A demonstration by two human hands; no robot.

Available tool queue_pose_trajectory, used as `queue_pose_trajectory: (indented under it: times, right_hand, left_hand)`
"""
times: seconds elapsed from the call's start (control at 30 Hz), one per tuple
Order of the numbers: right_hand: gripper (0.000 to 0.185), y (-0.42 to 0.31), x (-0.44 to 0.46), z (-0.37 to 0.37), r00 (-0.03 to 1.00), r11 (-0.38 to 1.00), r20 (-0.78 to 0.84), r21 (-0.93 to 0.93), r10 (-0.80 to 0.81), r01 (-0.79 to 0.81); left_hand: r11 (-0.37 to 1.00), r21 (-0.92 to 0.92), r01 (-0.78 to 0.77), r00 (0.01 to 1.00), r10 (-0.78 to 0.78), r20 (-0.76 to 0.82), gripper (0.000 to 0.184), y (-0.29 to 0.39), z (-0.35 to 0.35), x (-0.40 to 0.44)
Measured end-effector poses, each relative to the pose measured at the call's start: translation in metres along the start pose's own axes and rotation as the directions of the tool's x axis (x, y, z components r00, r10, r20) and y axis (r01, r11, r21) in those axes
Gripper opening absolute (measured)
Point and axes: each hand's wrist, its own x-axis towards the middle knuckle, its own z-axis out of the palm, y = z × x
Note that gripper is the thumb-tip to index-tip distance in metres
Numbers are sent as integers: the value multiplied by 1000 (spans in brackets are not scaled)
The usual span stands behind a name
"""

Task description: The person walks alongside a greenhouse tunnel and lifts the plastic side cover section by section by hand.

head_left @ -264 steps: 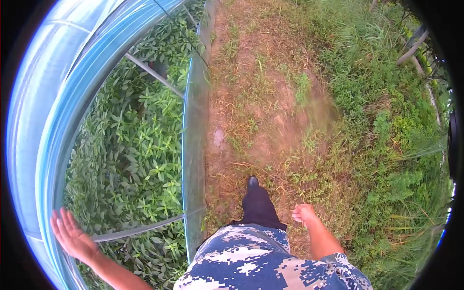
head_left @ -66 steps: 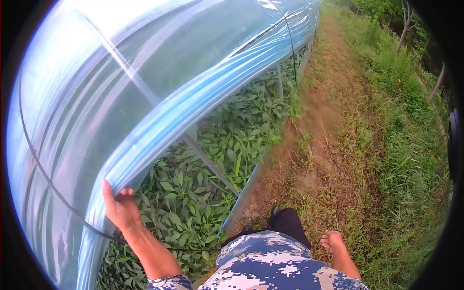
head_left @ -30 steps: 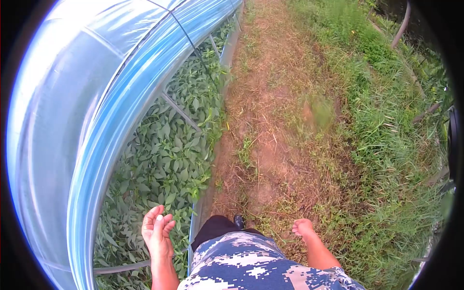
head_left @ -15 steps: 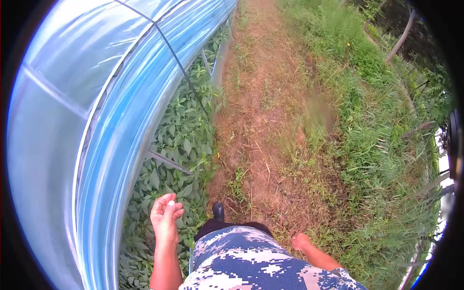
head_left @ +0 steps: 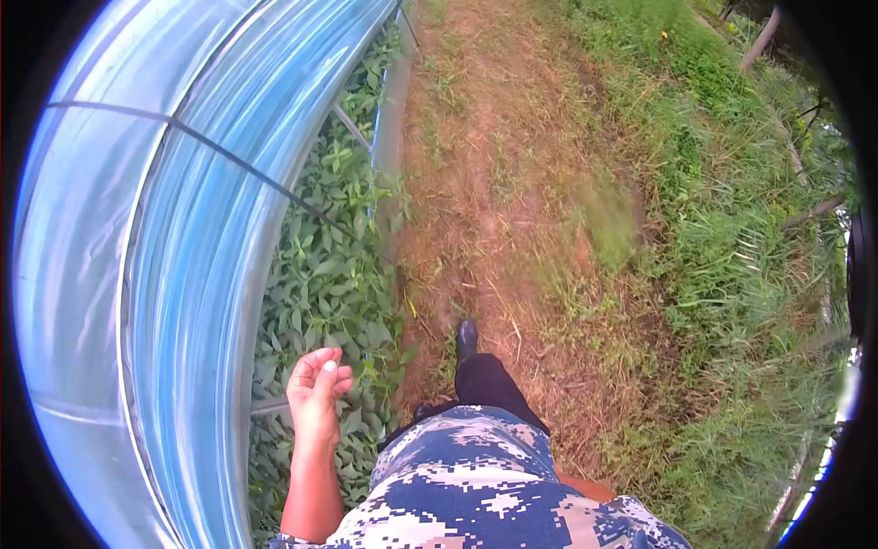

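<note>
My left hand (head_left: pixel 317 377) is raised at the lower left, its fingers loosely curled and the thumb laid against them. Nothing shows in its grasp. Below and around it grow leafy green plants (head_left: pixel 320 265) along the greenhouse's side; I cannot tell whether the hand touches any leaf. To its left hangs the rolled-up blue-clear plastic film (head_left: pixel 206 274) of the greenhouse. Of my right arm, only a strip of forearm (head_left: pixel 585 488) shows beside the camouflage shirt (head_left: pixel 494 485); the right hand is hidden behind my body.
A dirt path (head_left: pixel 485 183) strewn with dry straw runs ahead, with my dark boot (head_left: pixel 466 339) on it. Tall grass and weeds (head_left: pixel 732 274) line the right side. A metal brace (head_left: pixel 352 126) and a dark cord (head_left: pixel 247 165) cross the greenhouse side.
I have moved forward along the path, and one booted leg has swung ahead. My right hand has gone out of sight behind my body; my left hand keeps its curled shape.
</note>
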Motion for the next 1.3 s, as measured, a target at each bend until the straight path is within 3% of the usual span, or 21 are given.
queue_pose_trajectory:
  times: [0.23,0.53,0.67,0.73,0.77,0.8,0.87,0.97,1.0,1.03,1.1,1.2,1.27,1.3]
  right_hand:
    - [34,-63,27,-165,995,993,0,-60,-98,98]
    - [32,-146,0,-324,987,972,-5,-177,-159,156]
    - [32,-214,-22,-402,977,946,-45,-262,-210,192]
    - [30,-286,-48,-466,957,794,33,-551,-287,257]
    - [28,-317,-55,-494,937,564,139,-767,-320,306]
    - [27,-334,-49,-518,886,622,12,-708,-464,335]
    - [25,-367,-38,-559,823,686,-201,-673,-531,278]
    - [23,-409,-34,-606,728,749,-329,-550,-601,369]
    - [23,-419,-23,-622,725,750,-339,-553,-600,363]
    - [25,-422,-5,-637,745,787,-319,-443,-586,430]
    - [26,-415,36,-648,801,869,-337,-199,-495,453]
    - [21,-417,60,-659,815,890,-365,-102,-450,445]
    - [20,-416,92,-662,842,882,-295,-5,-451,471]
    - [20,-421,99,-666,895,906,-239,103,-378,410]
  left_hand:
    - [999,28,-21,1000,21,-19,36,57,93,73]
    - [986,-155,66,980,-93,-174,39,58,115,155]
    - [962,-257,92,979,-134,-154,52,57,115,216]
    - [931,-358,66,969,-145,-199,50,55,115,259]
    - [906,-420,54,968,-151,-200,49,56,116,282]
    - [897,-440,43,973,-137,-184,49,56,115,308]
    - [798,-602,25,953,-202,-228,53,55,109,364]
    - [690,-719,-88,923,-215,-319,46,60,97,428]
    - [653,-747,-126,916,-213,-341,42,62,93,447]
    - [635,-741,-217,917,-127,-377,35,76,94,452]
    - [687,-636,-352,881,14,-473,36,103,89,456]
    - [689,-444,-574,778,290,-557,38,170,94,452]
    - [681,-317,-661,666,336,-666,38,210,99,451]
    - [667,-299,-683,637,343,-690,34,226,100,450]
